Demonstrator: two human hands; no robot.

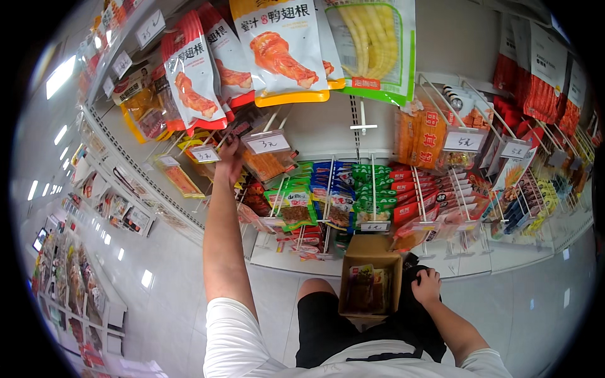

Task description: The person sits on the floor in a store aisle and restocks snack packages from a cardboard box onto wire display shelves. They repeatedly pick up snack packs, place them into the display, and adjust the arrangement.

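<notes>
My left hand (230,158) reaches up among the snack packets hanging on the rack. Its fingers are partly hidden beside a clear packet of orange-brown food (266,165), and whether they grip anything cannot be made out. A handwritten price tag (205,154) hangs just left of that hand. My right hand (427,286) rests on my bent knee in black shorts (321,326), fingers spread a little, holding nothing. Between my knees, an open cardboard box (399,283) contains several flat snack packets (361,283).
Large duck-wing pouches (286,52) hang overhead from the rack. Below them, rows of green packets (295,208) and red packets (416,189) hang on white wire hooks (373,189). The white bottom shelf (283,257) runs across in front of my knees. Another stocked shelf (80,283) stands at the left.
</notes>
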